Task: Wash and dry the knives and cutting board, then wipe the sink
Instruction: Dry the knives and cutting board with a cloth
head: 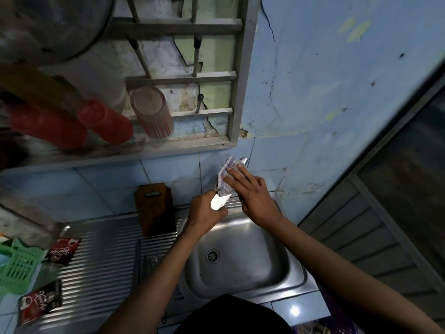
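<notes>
Drying: left hand (206,213) grips knife (218,203) steady while flat right hand (250,191) presses cloth (227,175) along it.

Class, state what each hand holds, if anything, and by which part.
Left hand grips the checked cloth by its lower end; right hand presses flat on its upper part.

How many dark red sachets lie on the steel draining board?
2: one dark red sachet beside the green plastic basket, another nearer the front edge. The arm may hide others.
</notes>
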